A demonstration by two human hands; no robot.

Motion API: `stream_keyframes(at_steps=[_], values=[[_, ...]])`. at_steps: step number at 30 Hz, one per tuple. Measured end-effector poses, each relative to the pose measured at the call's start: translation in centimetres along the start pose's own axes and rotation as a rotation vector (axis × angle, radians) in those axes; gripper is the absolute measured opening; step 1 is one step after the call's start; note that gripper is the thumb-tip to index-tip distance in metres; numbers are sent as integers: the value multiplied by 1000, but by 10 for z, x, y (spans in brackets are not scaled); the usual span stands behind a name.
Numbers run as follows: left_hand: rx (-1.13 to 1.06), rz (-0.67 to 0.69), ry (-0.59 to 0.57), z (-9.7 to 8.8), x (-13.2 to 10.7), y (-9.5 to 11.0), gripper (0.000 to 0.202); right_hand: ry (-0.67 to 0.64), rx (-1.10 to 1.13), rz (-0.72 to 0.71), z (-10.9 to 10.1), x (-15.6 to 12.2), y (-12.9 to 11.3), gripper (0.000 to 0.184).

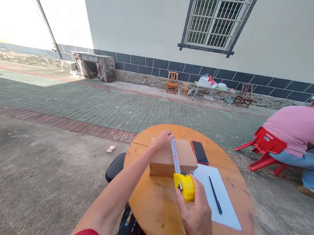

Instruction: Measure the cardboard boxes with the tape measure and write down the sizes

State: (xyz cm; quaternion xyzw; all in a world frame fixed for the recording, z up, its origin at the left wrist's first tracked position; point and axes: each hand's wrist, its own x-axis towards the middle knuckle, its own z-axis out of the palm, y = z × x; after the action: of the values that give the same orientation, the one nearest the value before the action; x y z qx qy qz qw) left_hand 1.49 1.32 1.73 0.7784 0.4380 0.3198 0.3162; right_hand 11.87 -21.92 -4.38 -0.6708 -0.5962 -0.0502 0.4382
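A brown cardboard box (185, 151) lies on the round wooden table (162, 215). My right hand (197, 211) is wrapped round a yellow tape measure (187, 189), just on the near side of the box. Its white blade (175, 157) is drawn out and runs across the box top from near to far. At the box's far edge, my left hand (163, 138) has its fingers closed on the blade's end; the hook itself is hidden by them. Right of the box are a phone (199, 152) in a red case, white paper (223, 198) and a dark pen (215, 195) on the paper.
A dark stool seat (115, 167) stands at the table's left edge. To the right, a person in a pink shirt (297, 127) sits on a red plastic chair (270, 143). Along the far wall are wooden chairs (172, 82) and a folding table (214, 87) loaded with bags.
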Motion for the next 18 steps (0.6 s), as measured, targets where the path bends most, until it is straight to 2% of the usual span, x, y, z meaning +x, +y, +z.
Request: stream_keyframes(at_steps=[3,6,8,10,12,14,16,18], values=[[-33,66,72,3,-47,20,23,15,73,22,-7,-8,1,45],[-64,113,83,16,-112,34,27,31,138,18,-13,-22,4,46],[-97,140,52,23,-152,35,35,43,176,22,-16,-34,11,45],[-100,127,118,23,-177,28,32,33,237,75,-20,-48,21,45],[-107,27,276,16,-182,17,29,-13,361,201,-26,-58,32,48],[-157,-149,401,2,-170,3,36,-64,539,373,-32,-58,43,54],[-225,-308,406,-10,-150,-9,46,-52,701,530,-36,-45,50,60],[-262,-394,357,-16,-130,-17,55,9,813,614,-37,-22,56,63]])
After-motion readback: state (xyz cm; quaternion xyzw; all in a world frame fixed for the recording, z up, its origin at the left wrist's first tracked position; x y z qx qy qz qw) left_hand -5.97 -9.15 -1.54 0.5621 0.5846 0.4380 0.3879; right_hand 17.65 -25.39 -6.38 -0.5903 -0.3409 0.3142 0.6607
